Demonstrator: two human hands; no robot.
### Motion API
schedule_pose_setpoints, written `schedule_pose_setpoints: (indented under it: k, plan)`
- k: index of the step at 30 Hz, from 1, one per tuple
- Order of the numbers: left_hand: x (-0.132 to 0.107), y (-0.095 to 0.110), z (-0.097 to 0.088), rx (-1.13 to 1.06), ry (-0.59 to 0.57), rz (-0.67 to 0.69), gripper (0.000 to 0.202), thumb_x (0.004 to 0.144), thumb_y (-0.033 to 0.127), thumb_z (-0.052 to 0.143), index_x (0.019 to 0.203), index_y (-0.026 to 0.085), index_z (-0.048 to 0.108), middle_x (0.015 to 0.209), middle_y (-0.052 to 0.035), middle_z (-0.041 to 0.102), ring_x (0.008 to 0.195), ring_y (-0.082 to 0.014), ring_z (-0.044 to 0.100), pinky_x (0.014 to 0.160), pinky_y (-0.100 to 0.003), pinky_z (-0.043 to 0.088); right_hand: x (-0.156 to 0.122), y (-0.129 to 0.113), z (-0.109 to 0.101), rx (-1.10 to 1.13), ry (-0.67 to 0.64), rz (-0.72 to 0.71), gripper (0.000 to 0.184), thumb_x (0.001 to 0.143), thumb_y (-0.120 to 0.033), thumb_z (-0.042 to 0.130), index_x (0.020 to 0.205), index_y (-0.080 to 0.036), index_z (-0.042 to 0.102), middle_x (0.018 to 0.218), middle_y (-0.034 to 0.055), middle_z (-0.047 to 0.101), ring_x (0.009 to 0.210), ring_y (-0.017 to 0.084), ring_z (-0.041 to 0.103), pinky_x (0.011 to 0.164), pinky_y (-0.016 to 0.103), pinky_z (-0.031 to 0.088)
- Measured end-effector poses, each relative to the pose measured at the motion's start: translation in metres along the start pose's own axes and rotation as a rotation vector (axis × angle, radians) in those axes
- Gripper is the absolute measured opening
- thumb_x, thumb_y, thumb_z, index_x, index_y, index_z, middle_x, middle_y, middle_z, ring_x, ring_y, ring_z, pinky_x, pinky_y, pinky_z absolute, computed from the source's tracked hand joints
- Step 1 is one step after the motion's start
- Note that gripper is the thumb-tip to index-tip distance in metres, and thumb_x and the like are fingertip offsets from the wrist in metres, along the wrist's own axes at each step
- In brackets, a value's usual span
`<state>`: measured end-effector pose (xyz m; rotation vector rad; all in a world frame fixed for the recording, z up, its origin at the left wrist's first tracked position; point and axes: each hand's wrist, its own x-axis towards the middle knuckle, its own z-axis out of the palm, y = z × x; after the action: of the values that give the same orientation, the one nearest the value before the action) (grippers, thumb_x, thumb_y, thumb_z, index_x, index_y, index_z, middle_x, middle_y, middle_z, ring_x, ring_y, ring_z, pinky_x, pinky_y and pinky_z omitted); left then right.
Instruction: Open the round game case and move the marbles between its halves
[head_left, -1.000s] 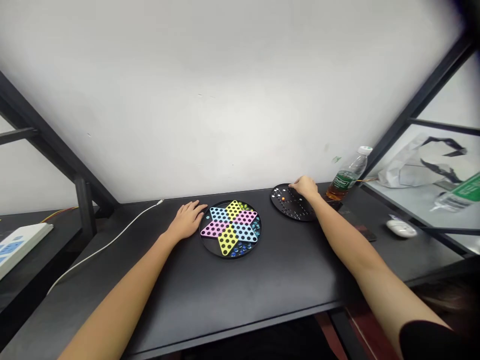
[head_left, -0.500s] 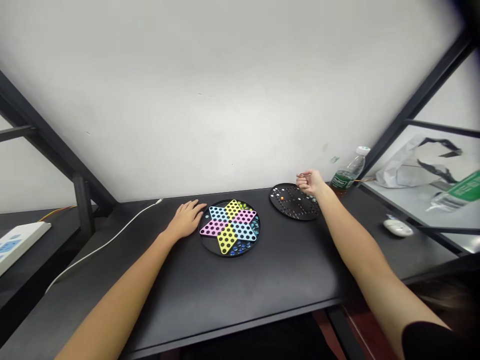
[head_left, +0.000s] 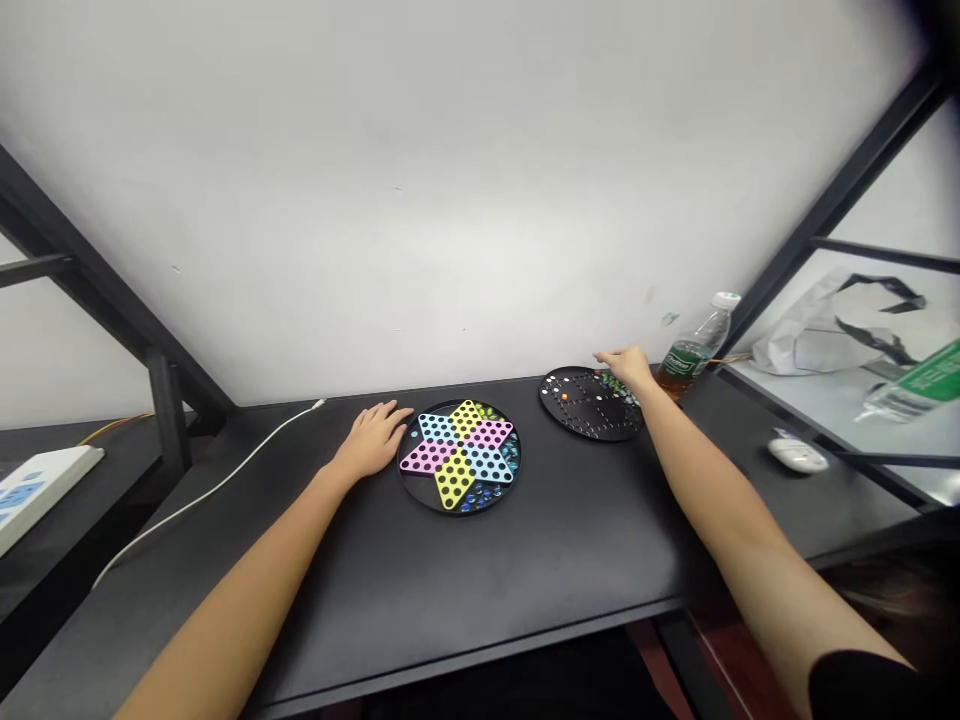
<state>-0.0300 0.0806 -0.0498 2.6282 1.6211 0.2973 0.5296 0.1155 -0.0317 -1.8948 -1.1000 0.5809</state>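
Note:
My left hand point(head_left: 373, 438) lies flat on the black table, fingers spread, fingertips at the left rim of a round Chinese checkers board point(head_left: 460, 456). The board carries a star of pink, yellow and blue points with holes; marbles point(head_left: 484, 495) rest in its side pockets. Farther right is a black lid-like disc point(head_left: 581, 420) with dotted lines, several white pieces and one orange piece point(head_left: 565, 397). Above that disc's far right edge hovers my right hand point(head_left: 628, 367), fingers drawn together and pointing left. Anything between its fingertips is too small to make out. Green and clear marbles show beneath it.
A bottle point(head_left: 688, 357) with brown liquid stands just right of my right hand, near the wall. A white mouse point(head_left: 796, 456) lies at the right. On the left are a white cable point(head_left: 217, 487) and a power strip point(head_left: 45, 485). Black metal frames flank the table.
My right hand has turned from a raised, curled pose to palm down, uncovering green marbles at the disc's edge. My left hand and both boards have stayed put.

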Motion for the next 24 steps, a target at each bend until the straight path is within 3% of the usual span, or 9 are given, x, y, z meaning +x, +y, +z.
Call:
schedule_pose_setpoints:
  k: [2,4,6,9,13,16,20,24]
  plan:
    - [0.000,0.000,0.000,0.002,0.011,0.004,0.049,0.101,0.043,0.031,0.142,0.030,0.054,0.155,-0.0079,0.046,0.143,-0.0317,0.041,0.118,-0.056,0.030,-0.004,0.001,0.004,-0.356,0.077,-0.069,0.022,0.076,-0.034,0.079,0.068,-0.018,0.066,0.062,0.0073,0.065,0.078,0.025,0.067,0.070,0.032,0.052]
    - [0.000,0.000,0.000,0.002,0.015,0.003,0.049,0.101,0.043,0.031,0.142,0.030,0.054,0.155,-0.0074,0.047,0.143,-0.0312,0.041,0.118,-0.055,0.031,-0.007,0.002,0.007,-0.496,0.077,-0.070,0.016,0.074,-0.031,0.080,0.073,-0.017,0.072,0.074,0.0117,0.071,0.090,0.031,0.068,0.081,0.039,0.052]
    - [0.000,0.000,0.000,0.000,0.009,-0.001,0.049,0.101,0.043,0.030,0.142,0.030,0.054,0.155,-0.0073,0.047,0.143,-0.0312,0.041,0.118,-0.055,0.031,-0.009,0.003,0.009,-0.541,0.058,-0.063,0.016,0.072,-0.031,0.081,0.076,-0.017,0.074,0.079,0.0135,0.072,0.092,0.032,0.068,0.082,0.041,0.052]
    - [-0.001,0.002,-0.002,-0.005,-0.003,-0.009,0.050,0.101,0.044,0.030,0.143,0.030,0.054,0.155,-0.0076,0.046,0.144,-0.0317,0.040,0.119,-0.055,0.030,-0.010,0.002,0.009,-0.522,0.078,-0.057,0.014,0.070,-0.027,0.082,0.072,-0.018,0.072,0.074,0.0113,0.070,0.087,0.030,0.067,0.077,0.039,0.052]
    - [-0.001,0.004,-0.004,-0.006,-0.014,-0.022,0.050,0.102,0.043,0.030,0.143,0.029,0.053,0.155,-0.0077,0.045,0.145,-0.0317,0.039,0.119,-0.054,0.029,-0.016,-0.012,0.011,-0.123,0.036,0.016,0.017,0.069,-0.021,0.083,0.067,-0.017,0.066,0.056,0.0023,0.054,0.063,0.018,0.056,0.053,0.026,0.045]
    - [-0.002,0.005,-0.005,-0.002,-0.020,-0.014,0.050,0.102,0.043,0.029,0.144,0.029,0.053,0.156,-0.0083,0.045,0.144,-0.0320,0.039,0.119,-0.054,0.029,-0.030,-0.030,0.027,0.191,-0.201,0.059,0.018,0.078,-0.028,0.079,0.077,-0.016,0.066,0.050,-0.0054,0.040,0.045,0.008,0.036,0.037,0.018,0.029]
    - [-0.002,0.005,-0.005,0.004,-0.023,-0.009,0.051,0.102,0.043,0.028,0.144,0.028,0.053,0.156,-0.0085,0.044,0.144,-0.0319,0.039,0.119,-0.054,0.029,-0.061,-0.061,0.063,0.781,-0.767,0.155,0.017,0.087,-0.029,0.071,0.091,-0.016,0.061,0.053,-0.0106,0.030,0.041,0.004,0.022,0.031,0.012,0.019]
    - [-0.001,0.004,-0.003,0.012,-0.024,-0.016,0.050,0.102,0.043,0.029,0.144,0.029,0.053,0.156,-0.0086,0.044,0.144,-0.0320,0.038,0.119,-0.054,0.029,-0.089,-0.088,0.094,1.009,-0.991,0.310,0.013,0.097,-0.028,0.055,0.089,-0.018,0.054,0.056,-0.0088,0.032,0.040,0.005,0.023,0.028,0.011,0.016]
